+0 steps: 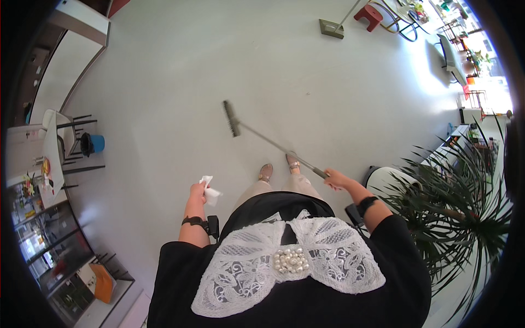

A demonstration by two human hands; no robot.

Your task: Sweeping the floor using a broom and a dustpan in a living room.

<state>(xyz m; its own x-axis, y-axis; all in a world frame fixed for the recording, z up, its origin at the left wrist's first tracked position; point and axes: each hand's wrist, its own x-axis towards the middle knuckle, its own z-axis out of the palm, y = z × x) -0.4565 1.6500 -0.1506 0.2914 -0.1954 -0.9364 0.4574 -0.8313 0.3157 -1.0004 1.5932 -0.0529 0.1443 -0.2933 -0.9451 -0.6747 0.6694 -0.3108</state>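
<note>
My right hand is closed around the grip end of a long-handled broom. The broom's handle slants away to the left across the front of my feet. Its bristled head is at or just above the pale floor; which of the two I cannot tell. In my left hand is a crumpled white tissue, held out to the left of my body. A small light scrap lies on the floor to the right of the broom head.
A long-handled dustpan stands far ahead, beside a red stool. Close on my right are a spiky potted plant and a rounded white bin-like object. To the left, a blue waste bin stands near a white table and chairs.
</note>
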